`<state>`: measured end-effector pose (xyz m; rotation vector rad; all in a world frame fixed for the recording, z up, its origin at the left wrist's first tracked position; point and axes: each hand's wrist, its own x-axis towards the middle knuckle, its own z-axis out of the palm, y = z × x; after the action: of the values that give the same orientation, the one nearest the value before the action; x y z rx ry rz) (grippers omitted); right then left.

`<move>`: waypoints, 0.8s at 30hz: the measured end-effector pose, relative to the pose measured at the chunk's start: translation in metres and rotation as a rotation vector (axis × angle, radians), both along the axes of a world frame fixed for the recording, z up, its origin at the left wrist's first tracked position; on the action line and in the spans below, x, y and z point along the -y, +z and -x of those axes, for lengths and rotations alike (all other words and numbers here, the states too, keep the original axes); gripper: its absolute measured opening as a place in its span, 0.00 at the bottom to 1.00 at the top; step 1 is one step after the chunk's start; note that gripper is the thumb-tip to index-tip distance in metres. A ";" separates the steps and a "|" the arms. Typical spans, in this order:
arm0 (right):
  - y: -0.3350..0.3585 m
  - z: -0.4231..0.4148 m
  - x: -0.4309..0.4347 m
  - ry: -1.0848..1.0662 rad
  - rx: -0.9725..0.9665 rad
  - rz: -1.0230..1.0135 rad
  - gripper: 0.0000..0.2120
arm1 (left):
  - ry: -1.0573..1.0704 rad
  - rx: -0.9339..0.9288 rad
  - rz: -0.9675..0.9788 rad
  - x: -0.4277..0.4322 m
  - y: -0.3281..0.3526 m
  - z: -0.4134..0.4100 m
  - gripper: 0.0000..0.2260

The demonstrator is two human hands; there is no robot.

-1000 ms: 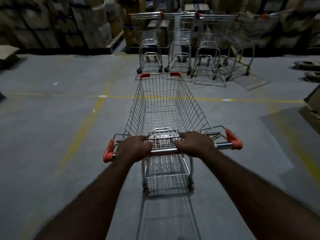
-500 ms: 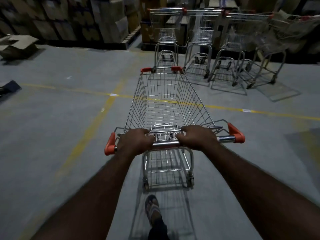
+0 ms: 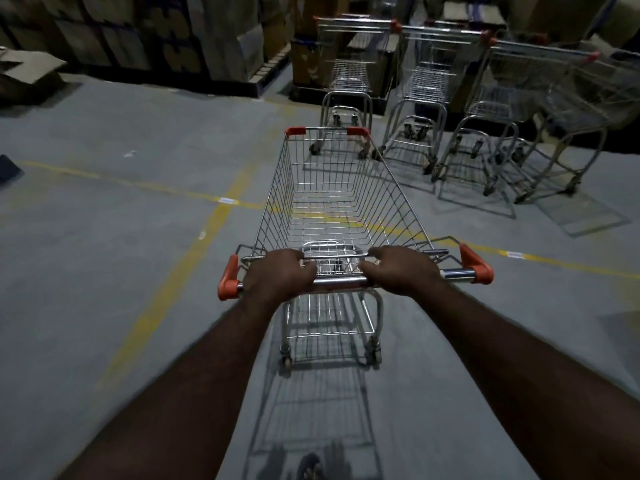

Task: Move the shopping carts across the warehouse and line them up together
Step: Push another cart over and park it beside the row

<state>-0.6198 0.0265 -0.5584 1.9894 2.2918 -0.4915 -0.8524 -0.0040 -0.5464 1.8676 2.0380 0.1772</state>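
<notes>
5 shopping carts [image 3: 341,199], 2 hands [image 3: 278,273]

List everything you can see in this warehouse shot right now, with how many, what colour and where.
Pushed cart: one, silver wire with orange corner and handle caps, centre, basket empty, crossing the yellow line.
Parked carts: at least four, silver with orange handle ends, side by side at upper right; the rightmost sits askew.
Floor lines: yellow, one running across the grey floor, another meeting it at left of centre.
Stacked boxes: many, brown, count unclear, along the far wall at upper left.
Loose flattened box: one, brown, on the floor at far left.
Left hand: one, gripping the handle bar left of its middle.
Right hand: one, gripping the bar right of its middle.
</notes>
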 end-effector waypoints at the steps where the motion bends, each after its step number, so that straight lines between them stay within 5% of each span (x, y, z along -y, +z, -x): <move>1: 0.000 0.003 -0.015 0.005 0.002 0.004 0.34 | 0.006 0.003 0.002 -0.014 0.000 0.003 0.22; 24: 0.003 0.084 -0.439 0.188 0.003 -0.008 0.35 | 0.215 0.027 0.021 -0.404 0.004 0.073 0.24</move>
<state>-0.7038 0.4657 -0.5554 1.7529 2.4503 -0.4635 -0.9259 0.3999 -0.5423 1.6225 2.2100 0.2351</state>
